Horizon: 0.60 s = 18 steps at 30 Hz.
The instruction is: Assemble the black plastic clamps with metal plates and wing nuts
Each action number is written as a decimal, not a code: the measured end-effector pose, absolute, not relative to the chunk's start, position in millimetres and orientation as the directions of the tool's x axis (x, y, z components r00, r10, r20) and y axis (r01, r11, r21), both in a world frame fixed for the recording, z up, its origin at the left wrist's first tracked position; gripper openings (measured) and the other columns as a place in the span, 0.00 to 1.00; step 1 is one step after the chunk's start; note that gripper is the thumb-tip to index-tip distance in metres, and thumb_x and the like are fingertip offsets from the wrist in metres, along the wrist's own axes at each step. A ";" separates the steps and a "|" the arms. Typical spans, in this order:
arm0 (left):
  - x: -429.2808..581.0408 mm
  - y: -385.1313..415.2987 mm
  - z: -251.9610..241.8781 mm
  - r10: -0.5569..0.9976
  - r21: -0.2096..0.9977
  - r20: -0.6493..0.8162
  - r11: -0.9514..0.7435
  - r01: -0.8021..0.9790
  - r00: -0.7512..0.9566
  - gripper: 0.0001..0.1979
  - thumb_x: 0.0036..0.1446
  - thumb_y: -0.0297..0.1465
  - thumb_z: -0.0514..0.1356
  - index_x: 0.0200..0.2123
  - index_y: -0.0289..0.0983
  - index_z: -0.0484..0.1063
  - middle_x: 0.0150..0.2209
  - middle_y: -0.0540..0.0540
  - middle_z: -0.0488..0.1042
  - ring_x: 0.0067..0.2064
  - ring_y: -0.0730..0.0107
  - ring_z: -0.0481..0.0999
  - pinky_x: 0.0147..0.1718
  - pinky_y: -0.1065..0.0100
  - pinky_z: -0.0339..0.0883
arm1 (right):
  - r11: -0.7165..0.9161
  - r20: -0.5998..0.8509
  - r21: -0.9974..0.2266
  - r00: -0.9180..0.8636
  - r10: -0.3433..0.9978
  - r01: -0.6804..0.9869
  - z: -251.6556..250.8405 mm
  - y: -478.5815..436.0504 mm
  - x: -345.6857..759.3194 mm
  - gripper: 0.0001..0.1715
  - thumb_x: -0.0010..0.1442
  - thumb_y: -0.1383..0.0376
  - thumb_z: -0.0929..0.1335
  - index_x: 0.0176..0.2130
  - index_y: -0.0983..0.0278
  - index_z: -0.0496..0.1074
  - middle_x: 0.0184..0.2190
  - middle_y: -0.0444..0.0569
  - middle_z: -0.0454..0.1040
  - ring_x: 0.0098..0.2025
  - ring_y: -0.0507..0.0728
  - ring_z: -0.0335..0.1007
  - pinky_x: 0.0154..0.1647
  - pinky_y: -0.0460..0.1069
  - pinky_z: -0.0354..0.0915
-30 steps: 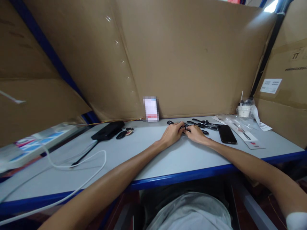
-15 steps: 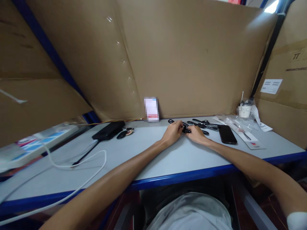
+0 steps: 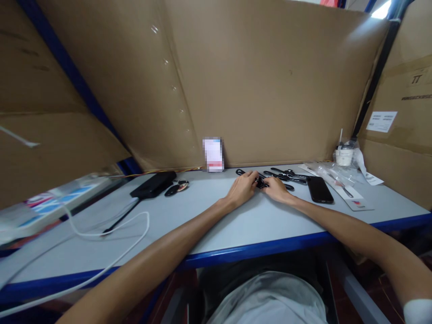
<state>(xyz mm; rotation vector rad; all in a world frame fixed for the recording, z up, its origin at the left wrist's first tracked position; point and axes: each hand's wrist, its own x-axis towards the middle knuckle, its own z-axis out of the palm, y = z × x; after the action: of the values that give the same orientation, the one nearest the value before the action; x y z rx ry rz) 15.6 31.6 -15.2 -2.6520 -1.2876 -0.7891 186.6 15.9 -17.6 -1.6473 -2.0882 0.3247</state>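
Near the back of the table, my left hand (image 3: 242, 188) and my right hand (image 3: 277, 189) are close together with fingers curled round the middle of a black spokeshave (image 3: 261, 182). Its small middle parts are partly covered by my fingers. One handle with a looped end sticks out beyond my left hand, and the other end shows just past my right hand. Beside my right hand lie more black spokeshaves (image 3: 286, 176), overlapping one another on the tabletop.
A black phone (image 3: 320, 189) lies right of the tools, next to a card with plastic wrapping (image 3: 351, 195). A lit phone (image 3: 213, 155) leans on the cardboard wall. Left are keys (image 3: 177, 187), a black box (image 3: 153, 184) and a white cable (image 3: 135, 243). A cup (image 3: 344, 156) stands back right.
My left hand's fingers have shifted slightly over the middle of the spokeshave and lie a little flatter. My right hand and everything else stay in place.
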 end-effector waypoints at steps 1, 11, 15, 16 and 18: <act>15.2 31.7 -15.5 0.699 0.136 0.493 -0.651 0.747 0.518 0.11 0.64 0.25 0.51 0.43 0.40 0.71 0.42 0.43 0.74 0.41 0.62 0.74 0.38 0.65 0.65 | 0.252 0.202 -0.459 -0.177 0.963 0.852 -17.9 16.7 187.0 0.11 0.58 0.67 0.69 0.40 0.64 0.80 0.39 0.52 0.82 0.42 0.61 0.75 0.35 0.46 0.57; 20.0 26.6 -10.0 0.831 0.185 0.423 -0.470 0.863 0.362 0.15 0.68 0.43 0.51 0.41 0.38 0.70 0.37 0.40 0.78 0.38 0.56 0.77 0.35 0.63 0.63 | 0.245 0.196 -0.476 -0.170 0.966 0.845 -15.2 14.5 186.9 0.12 0.61 0.64 0.68 0.40 0.65 0.81 0.38 0.52 0.82 0.40 0.60 0.75 0.33 0.46 0.56; 21.1 25.2 -11.7 0.850 0.135 0.332 -0.472 0.871 0.409 0.10 0.68 0.36 0.52 0.40 0.40 0.71 0.34 0.41 0.79 0.37 0.56 0.78 0.33 0.64 0.61 | 0.236 0.199 -0.448 -0.161 0.967 0.862 -15.3 14.5 187.1 0.11 0.58 0.67 0.68 0.39 0.65 0.81 0.38 0.52 0.82 0.40 0.60 0.75 0.33 0.47 0.56; 21.0 25.0 -12.2 0.845 0.129 0.335 -0.478 0.869 0.416 0.09 0.67 0.34 0.52 0.42 0.40 0.71 0.35 0.41 0.79 0.37 0.56 0.78 0.33 0.65 0.60 | 0.239 0.201 -0.444 -0.163 0.966 0.863 -15.6 14.9 187.3 0.11 0.58 0.67 0.69 0.38 0.65 0.81 0.38 0.52 0.82 0.40 0.60 0.75 0.33 0.47 0.56; 20.1 25.1 -12.6 0.835 0.131 0.354 -0.490 0.862 0.421 0.09 0.67 0.32 0.52 0.45 0.41 0.70 0.36 0.42 0.79 0.37 0.56 0.78 0.33 0.65 0.60 | 0.244 0.199 -0.442 -0.171 0.965 0.863 -16.1 16.0 187.9 0.11 0.58 0.67 0.68 0.38 0.65 0.81 0.37 0.52 0.82 0.40 0.60 0.75 0.33 0.47 0.56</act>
<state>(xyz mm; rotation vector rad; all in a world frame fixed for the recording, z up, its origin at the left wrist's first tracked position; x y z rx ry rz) 20.1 25.1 -12.6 -2.5882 -1.5477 -0.5815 187.9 16.0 -16.1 -1.6682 -2.0894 0.3163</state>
